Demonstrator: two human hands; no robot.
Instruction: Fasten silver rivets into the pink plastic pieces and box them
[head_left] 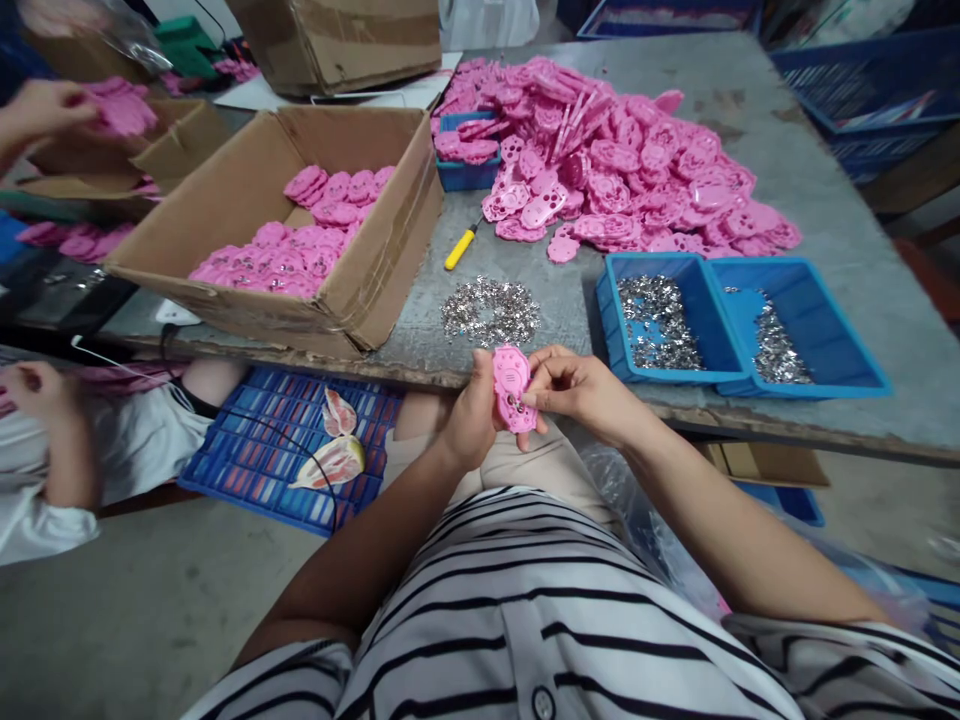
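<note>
My left hand (471, 415) grips a small pink plastic part (510, 385) just below the table's front edge, fingers wrapped round its back. My right hand (577, 388) pinches at the lower face of the same part, where small metal bits show; what its fingertips hold is too small to name. A loose heap of silver metal pieces (491, 310) lies on the grey table (810, 170) right in front of my hands. A large pile of pink parts (622, 170) covers the table farther back.
Two blue trays (679, 268) (825, 300) with metal pieces sit at the right. A cardboard box (375, 270) holding pink parts stands at the left, a yellow-handled tool (461, 247) beside it. A small blue bin (465, 175) sits behind. Another person's hands (45, 110) work at far left.
</note>
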